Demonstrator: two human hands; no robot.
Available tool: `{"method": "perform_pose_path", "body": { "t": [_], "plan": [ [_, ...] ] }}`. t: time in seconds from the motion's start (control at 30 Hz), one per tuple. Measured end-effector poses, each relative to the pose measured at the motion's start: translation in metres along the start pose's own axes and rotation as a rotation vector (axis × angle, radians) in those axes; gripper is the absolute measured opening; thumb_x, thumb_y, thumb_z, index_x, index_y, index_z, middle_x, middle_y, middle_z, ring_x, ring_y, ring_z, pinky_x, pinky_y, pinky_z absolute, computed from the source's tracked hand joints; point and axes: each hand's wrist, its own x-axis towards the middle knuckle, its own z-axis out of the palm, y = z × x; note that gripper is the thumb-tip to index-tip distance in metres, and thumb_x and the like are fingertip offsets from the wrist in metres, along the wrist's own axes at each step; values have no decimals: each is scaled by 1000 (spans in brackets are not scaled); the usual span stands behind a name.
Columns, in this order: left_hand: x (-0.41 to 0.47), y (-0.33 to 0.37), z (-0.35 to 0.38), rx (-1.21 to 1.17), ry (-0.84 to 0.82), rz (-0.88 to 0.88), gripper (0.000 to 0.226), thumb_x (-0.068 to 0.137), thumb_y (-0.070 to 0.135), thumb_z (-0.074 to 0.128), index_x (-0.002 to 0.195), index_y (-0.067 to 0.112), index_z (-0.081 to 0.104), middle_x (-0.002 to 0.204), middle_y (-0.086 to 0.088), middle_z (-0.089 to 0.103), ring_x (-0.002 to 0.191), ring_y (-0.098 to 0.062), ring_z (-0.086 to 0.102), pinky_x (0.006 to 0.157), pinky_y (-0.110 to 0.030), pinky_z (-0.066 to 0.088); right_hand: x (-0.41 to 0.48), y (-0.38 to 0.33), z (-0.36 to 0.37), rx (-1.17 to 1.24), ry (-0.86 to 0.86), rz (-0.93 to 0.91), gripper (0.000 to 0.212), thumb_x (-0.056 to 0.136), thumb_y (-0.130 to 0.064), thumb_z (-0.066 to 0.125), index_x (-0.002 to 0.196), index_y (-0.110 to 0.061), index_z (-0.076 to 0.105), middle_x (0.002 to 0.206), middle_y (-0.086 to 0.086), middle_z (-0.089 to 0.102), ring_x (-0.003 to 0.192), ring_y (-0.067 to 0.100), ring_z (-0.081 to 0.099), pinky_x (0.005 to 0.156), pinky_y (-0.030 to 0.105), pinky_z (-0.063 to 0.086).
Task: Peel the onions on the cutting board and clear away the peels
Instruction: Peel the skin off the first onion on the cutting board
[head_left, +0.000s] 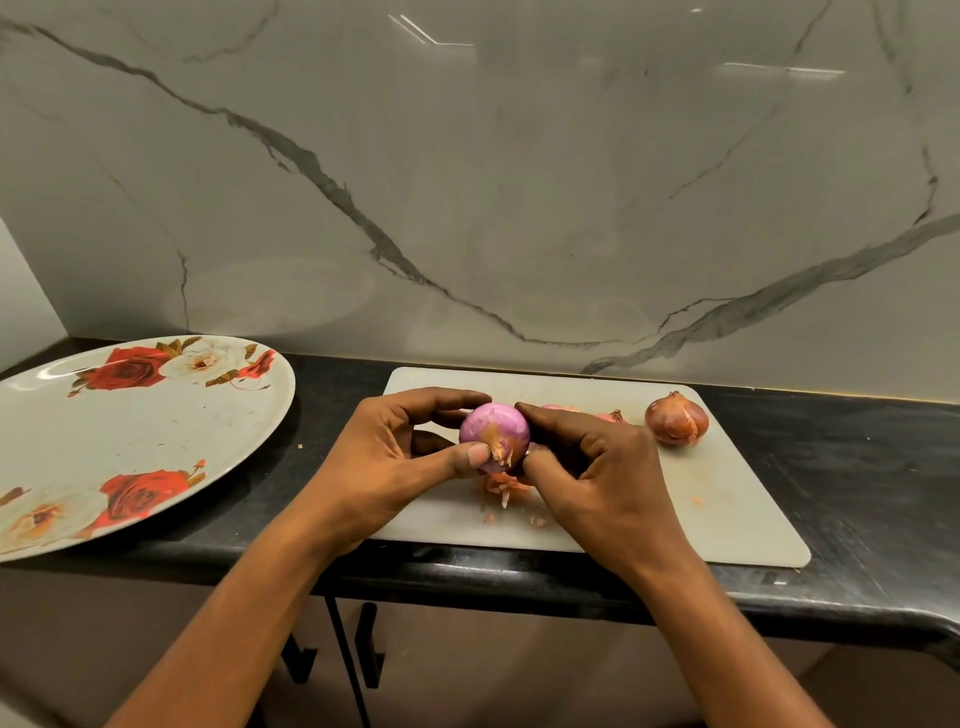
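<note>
My left hand and right hand both grip the half-peeled purple onion above the white plastic cutting board, fingers curled round it.

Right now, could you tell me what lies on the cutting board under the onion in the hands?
Orange peel scraps lie on the cutting board below the held onion. The right hand covers the board just beside them.

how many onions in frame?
3 clearly: held onion between left hand and right hand; unpeeled onion on the cutting board, right; a third onion behind the right hand. Pink bit beside it may be a fourth.
</note>
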Motion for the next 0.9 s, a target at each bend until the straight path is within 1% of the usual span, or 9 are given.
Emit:
{"method": "perform_pose_path", "body": {
  "t": [0.07, 0.13, 0.2, 0.3, 0.4, 0.6, 0.7, 0.8, 0.9],
  "plan": [
    [-1, 0, 1, 7, 8, 8, 52, 80, 13, 84, 131, 16, 71, 123, -10, 73, 99, -34, 78, 94, -43, 63, 0, -3, -1, 44, -5, 7, 50, 95, -7, 67, 115, -52, 70, 98, -19, 80, 91, 14, 78, 79, 40, 66],
    [-1, 0, 1, 24, 30, 17, 52, 80, 15, 85, 129, 18, 71, 123, -8, 73, 99, -31, 79, 93, -41, 63, -1, -5, -1, 83, 21, 35, 48, 97, -7, 70, 117, -51, 69, 99, -29, 77, 95, 7, 78, 82, 33, 66],
    [0, -1, 1, 45, 60, 21, 51, 80, 17, 86, 128, 20, 70, 124, -6, 72, 99, -30, 79, 93, -41, 63, -2, -3, -3, 111, 71, 87, 30, 97, -13, 74, 116, -36, 76, 100, -21, 79, 94, 6, 79, 81, 36, 67],
    [2, -3, -1, 59, 86, 19, 51, 80, 20, 86, 127, 21, 69, 125, -4, 70, 99, -30, 78, 93, -43, 63, -2, -2, -5, 105, 64, 83, 4, 94, -26, 79, 97, -26, 82, 85, -12, 80, 81, 14, 79, 72, 42, 66],
    [2, -3, -1, 81, 74, 16, 52, 80, 22, 87, 128, 23, 67, 128, -2, 70, 104, -29, 77, 94, -45, 63, -2, -3, -2, 41, 3, 49, 11, 94, -34, 79, 92, -24, 82, 80, -10, 78, 77, 16, 77, 68, 42, 64],
    [1, -3, -1, 39, 32, 10, 51, 83, 14, 85, 129, 16, 64, 121, -11, 75, 105, -32, 77, 95, -49, 62, -2, 5, 0, 60, -57, 64, 7, 97, -27, 76, 93, -22, 80, 81, -5, 77, 77, 21, 76, 69, 48, 63],
    [0, -2, -1, 8, 28, 3, 51, 83, 15, 83, 130, 15, 64, 121, -13, 75, 105, -32, 77, 95, -48, 62, -1, 4, -1, 75, -28, 91, 8, 96, -25, 73, 90, -21, 78, 79, -4, 76, 75, 21, 76, 69, 50, 63],
    [0, -2, -2, -62, 51, -7, 49, 86, 13, 78, 132, 13, 62, 119, -13, 76, 106, -33, 77, 94, -45, 63, 0, 4, -2, 108, 52, 159, 11, 95, -18, 73, 84, -20, 76, 74, -5, 76, 71, 19, 77, 69, 51, 64],
    [1, -2, -3, -107, 49, -13, 47, 89, 12, 72, 134, 12, 61, 117, -13, 78, 106, -32, 77, 89, -37, 64, 0, 4, -3, 116, 99, 210, 12, 95, -15, 75, 85, -20, 77, 75, -7, 77, 72, 15, 78, 71, 46, 66]
  ]
}}
